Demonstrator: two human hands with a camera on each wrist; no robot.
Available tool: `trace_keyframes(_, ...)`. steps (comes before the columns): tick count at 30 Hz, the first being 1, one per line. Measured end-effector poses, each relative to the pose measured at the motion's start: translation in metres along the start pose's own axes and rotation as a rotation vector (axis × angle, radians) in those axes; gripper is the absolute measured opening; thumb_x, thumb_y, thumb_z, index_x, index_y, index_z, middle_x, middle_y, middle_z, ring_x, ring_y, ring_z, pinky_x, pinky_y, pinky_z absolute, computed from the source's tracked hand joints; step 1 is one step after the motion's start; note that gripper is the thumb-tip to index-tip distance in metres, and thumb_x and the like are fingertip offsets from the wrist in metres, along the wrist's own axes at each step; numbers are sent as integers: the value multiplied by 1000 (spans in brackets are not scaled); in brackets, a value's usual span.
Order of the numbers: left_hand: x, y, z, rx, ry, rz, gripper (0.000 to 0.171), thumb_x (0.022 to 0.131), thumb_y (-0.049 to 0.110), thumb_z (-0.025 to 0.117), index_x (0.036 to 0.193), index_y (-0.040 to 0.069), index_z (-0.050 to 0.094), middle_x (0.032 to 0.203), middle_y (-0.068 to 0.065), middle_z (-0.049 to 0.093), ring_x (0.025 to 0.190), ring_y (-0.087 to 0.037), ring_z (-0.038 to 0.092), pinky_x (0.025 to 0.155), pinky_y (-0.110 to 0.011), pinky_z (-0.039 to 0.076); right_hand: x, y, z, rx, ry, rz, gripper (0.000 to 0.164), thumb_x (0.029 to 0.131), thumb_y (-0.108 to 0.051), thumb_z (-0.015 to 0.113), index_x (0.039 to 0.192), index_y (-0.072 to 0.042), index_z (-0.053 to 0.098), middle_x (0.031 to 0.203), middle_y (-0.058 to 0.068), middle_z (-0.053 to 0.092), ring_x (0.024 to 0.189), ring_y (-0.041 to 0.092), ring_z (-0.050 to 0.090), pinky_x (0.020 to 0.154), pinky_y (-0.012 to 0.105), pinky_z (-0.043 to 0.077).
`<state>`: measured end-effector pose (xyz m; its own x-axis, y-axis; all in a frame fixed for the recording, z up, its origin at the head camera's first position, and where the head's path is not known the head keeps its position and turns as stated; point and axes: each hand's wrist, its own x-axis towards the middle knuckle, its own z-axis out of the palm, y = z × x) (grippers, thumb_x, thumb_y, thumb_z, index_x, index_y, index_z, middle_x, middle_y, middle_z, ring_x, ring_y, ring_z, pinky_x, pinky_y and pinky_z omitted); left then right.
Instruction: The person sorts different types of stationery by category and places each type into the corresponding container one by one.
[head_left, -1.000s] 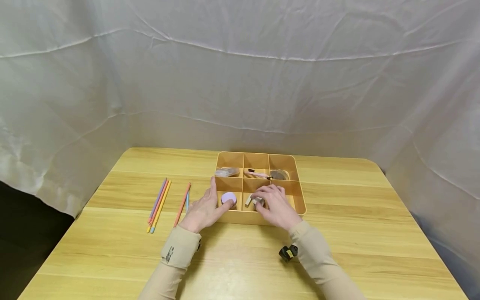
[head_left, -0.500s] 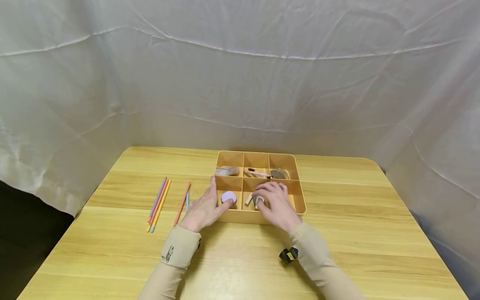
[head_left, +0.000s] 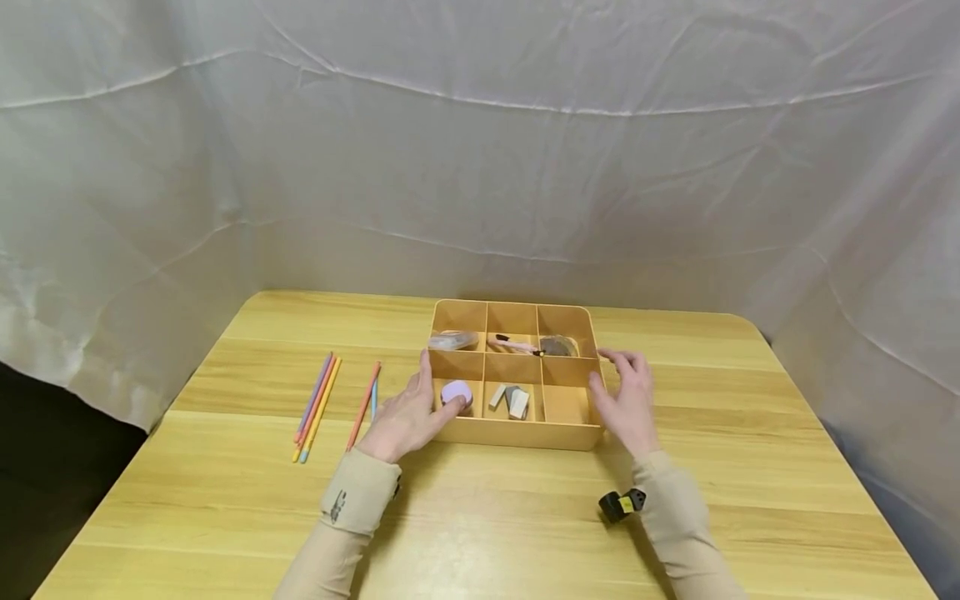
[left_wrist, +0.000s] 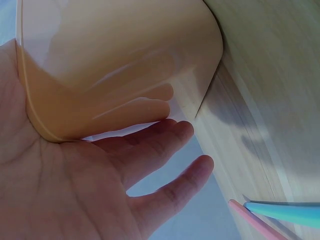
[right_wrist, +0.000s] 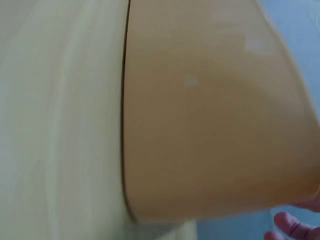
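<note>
An orange organizer box [head_left: 517, 432] with six compartments sits on the table. My left hand [head_left: 405, 421] holds its near left corner, thumb over the rim, fingers along the outer wall [left_wrist: 125, 60]. A lilac round item [head_left: 457, 393] lies beside that thumb in the front left compartment. Small white and grey blocks [head_left: 517, 402] lie in the front middle one. My right hand [head_left: 628, 400] is beside the right wall [right_wrist: 210, 110], its fingers apart and holding nothing. Thumb and fingertips are near the rim; I cannot tell whether they touch.
Back compartments hold a clear packet [head_left: 453, 340], thin pink and black items [head_left: 516, 344] and a brownish-grey round item [head_left: 557, 346]. Several coloured pencils [head_left: 318, 408] lie on the table to the left. A red pencil [head_left: 363, 406] lies closer to my left hand. Grey cloth [head_left: 480, 167] hangs behind.
My right hand has left the blocks in the front middle compartment and moved right, to outside the box's right wall. My left hand has stayed at its corner.
</note>
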<state>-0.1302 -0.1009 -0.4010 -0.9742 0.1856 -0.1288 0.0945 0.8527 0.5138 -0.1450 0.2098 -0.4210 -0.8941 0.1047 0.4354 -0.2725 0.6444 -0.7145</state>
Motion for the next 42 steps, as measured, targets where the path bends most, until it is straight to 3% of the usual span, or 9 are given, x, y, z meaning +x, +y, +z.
trace_keyframes(3,0,0,0,1,0,6,102,99,63,45,161,5,-10,164,-24,28,132,-48,52,103,-64,46,1,7,-5,-23,-83,107,45,96,-11,59,138,6,53,122,26,51,107,39,49,88,39,39)
trace_keyframes(10,0,-1,0,9,-3,18,102,99,63,45,160,3,-11,163,-26,27,132,-47,53,101,-60,49,3,12,-6,2,-150,161,42,102,-11,53,139,8,54,109,26,63,89,24,61,73,17,47)
trace_keyframes(17,-1,-1,-1,10,-3,5,102,99,64,45,160,4,-11,164,-25,26,133,-49,51,103,-62,47,2,12,-5,125,-124,210,40,101,-10,55,137,6,58,91,23,65,65,0,47,59,17,41)
trace_keyframes(21,-1,-1,-2,11,-5,1,103,98,64,45,160,5,-11,164,-24,25,130,-49,54,100,-62,48,1,17,-2,207,-101,242,39,101,-10,55,137,6,58,97,25,64,74,-4,51,65,12,43)
trace_keyframes(24,-2,0,-2,13,-9,0,103,98,64,45,160,6,-13,164,-25,25,127,-49,56,98,-61,50,0,21,0,277,-105,287,41,103,-13,54,140,4,56,124,28,65,88,-8,54,76,7,45)
trace_keyframes(28,-1,0,-1,12,-8,8,102,99,64,45,160,5,-13,163,-26,26,131,-49,53,101,-62,48,-2,29,0,380,-110,310,44,103,-16,54,143,3,53,148,23,52,99,-15,54,86,3,44)
trace_keyframes(35,-1,2,1,0,-8,5,103,99,64,45,160,6,-14,163,-26,25,132,-49,53,100,-61,49,-2,36,0,441,-91,265,43,102,-11,55,141,6,52,147,26,51,97,-19,56,87,3,46)
trace_keyframes(38,0,2,1,-6,-10,4,103,99,64,45,159,6,-15,164,-25,25,117,-49,62,85,-57,54,-2,35,2,470,-78,279,43,102,-10,55,141,7,52,147,26,51,99,-16,58,89,7,49)
trace_keyframes(42,1,-1,-1,-12,-20,-4,103,99,66,42,159,7,-16,165,-25,23,123,-49,59,87,-58,53,-4,33,7,560,-74,318,44,103,-10,54,144,6,49,149,25,49,107,-8,61,95,17,53)
